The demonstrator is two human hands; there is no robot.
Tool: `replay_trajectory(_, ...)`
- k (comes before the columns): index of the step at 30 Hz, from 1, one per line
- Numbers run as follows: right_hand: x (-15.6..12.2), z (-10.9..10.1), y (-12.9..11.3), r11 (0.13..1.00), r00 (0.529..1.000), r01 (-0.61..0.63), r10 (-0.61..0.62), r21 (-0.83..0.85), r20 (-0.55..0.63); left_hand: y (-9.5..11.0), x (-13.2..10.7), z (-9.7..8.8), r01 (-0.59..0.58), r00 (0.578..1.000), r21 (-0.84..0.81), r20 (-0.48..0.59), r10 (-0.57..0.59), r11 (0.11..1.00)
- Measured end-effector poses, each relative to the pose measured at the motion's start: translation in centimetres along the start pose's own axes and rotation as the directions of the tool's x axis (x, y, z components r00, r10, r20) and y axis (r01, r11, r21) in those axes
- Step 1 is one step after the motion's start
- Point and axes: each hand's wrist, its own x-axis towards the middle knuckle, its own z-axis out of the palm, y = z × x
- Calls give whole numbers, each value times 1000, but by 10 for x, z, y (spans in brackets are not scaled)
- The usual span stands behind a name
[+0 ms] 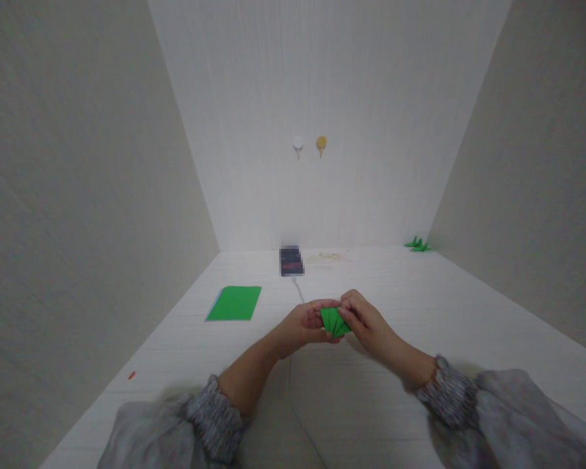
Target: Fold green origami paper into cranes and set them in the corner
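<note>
Between my two hands, above the white table, is a small folded piece of green paper (331, 320) with crease lines fanning out across it. My left hand (306, 327) supports it from the left, thumb along the lower edge and fingers behind. On its right side my right hand (360, 318) pinches the paper between thumb and fingers. The paper's back and some fingertips are hidden. A stack of square green paper (234, 303) lies flat to the left of my hands.
Several small folded green paper pieces (418, 245) sit in the far right corner. A dark blurred device (291, 261) stands by the back wall, its white cable (293, 397) running under my hands. A small orange-red scrap (131, 375) lies left. Two hooks (321, 142) are on the wall.
</note>
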Motion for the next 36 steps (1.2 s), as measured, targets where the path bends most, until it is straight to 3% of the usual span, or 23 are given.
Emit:
replay_trajectory(8,0,2,2,1000,1000,-3,3,-4,-18,-2,0,-2,-17,999,2,31,17,1000)
replay_trajectory(17,0,2,-5,1000,1000,5,-5,-24,-21,-2,5,6,16,990,52,-143,-8,999)
replay_trajectory(26,0,0,-7,999,999,17,-18,-30,-29,-3,7,7,4,989,67,-149,6,998)
replay_trajectory(36,-1,2,-5,999,1000,-7,7,-33,-19,-3,8,6,27,974,149,-225,7,988)
